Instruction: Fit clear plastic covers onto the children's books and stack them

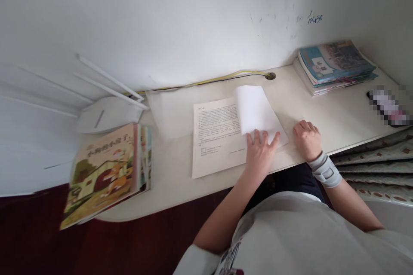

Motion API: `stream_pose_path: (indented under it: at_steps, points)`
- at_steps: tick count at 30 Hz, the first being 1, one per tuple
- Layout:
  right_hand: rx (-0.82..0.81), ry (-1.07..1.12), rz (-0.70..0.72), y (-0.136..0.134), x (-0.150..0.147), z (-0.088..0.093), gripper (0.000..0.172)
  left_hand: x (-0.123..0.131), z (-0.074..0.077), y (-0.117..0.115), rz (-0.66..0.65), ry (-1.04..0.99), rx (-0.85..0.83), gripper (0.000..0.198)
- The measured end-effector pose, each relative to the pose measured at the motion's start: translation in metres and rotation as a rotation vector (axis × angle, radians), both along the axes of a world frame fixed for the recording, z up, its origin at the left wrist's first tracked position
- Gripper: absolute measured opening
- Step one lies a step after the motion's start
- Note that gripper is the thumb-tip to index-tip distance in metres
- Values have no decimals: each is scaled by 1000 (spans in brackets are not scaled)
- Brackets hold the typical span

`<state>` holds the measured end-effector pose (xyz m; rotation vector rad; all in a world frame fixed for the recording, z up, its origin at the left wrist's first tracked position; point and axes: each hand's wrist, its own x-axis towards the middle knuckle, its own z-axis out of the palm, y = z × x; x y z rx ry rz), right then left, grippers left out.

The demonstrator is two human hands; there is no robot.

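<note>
Printed sheets of paper (216,133) lie on the white desk in front of me, and a blank white leaf (254,107) curls over their right part. My left hand (260,154) rests with spread fingers on the lower edge of that curled leaf, pressing it down. To the right of the paper, my right hand (308,139) lies on the desk with its fingers curled in, apart from the sheets. Nothing shows in it. A grey band (325,171) wraps the right wrist.
A stack of picture books (106,172) overhangs the desk's left end, beside a white router (106,116) with antennas. A clear plastic sheet (171,111) lies left of the paper. At the right are a book stack (337,64) and a phone (387,105). Cables (209,80) run along the wall.
</note>
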<state>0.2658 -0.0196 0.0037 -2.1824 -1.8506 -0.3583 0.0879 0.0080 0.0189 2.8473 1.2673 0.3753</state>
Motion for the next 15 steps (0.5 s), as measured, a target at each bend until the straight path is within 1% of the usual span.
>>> stream_pose_path:
  at_steps: [3, 8, 11, 15]
  points:
    - [37, 13, -9, -1, -2, 1, 21, 8, 1, -3, 20, 37, -21, 39]
    - [98, 153, -22, -3, 3, 6, 22, 9, 2, -3, 8, 93, -31, 40]
    - [138, 266, -14, -2, 8, 7, 21, 12, 2, -2, -29, 91, -32, 39]
    - [199, 410, 42, -1, 13, 4, 19, 22, -1, -1, -88, 61, -24, 36]
